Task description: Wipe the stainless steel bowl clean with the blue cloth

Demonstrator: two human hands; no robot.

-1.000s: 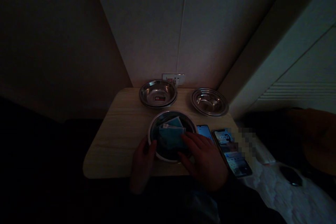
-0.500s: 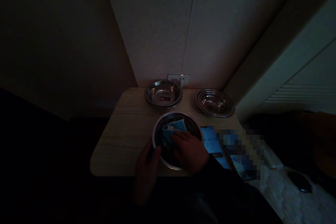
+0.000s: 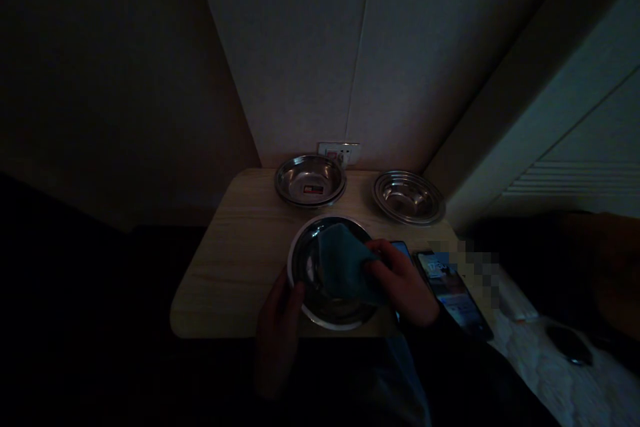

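A shiny metal bowl [image 3: 310, 303] stands near the front edge of the small table, its inside partly covered. My left hand [image 3: 280, 320] grips the bowl's left rim, thumb at the rim and fingers on the outer side. Over the bowl's right half my right hand [image 3: 405, 283] is closed on a blue-green cloth [image 3: 345, 263], which hangs spread across the opening. Whether the cloth touches the bowl's inside I cannot tell.
Stacked metal bowls stand at the back left [image 3: 310, 180] and back right [image 3: 407, 199] of the wood-grain table [image 3: 225, 267]. Two phones lie at the right, the nearer phone [image 3: 455, 293] lit. A wall socket [image 3: 340, 152] sits behind. A dark mouse-like object [image 3: 570, 345] lies on the quilted surface.
My right hand has lifted the cloth from inside the bowl and moved right, so more of the bowl's inside shows. My left hand stays on the rim. The right phone's screen now differs.
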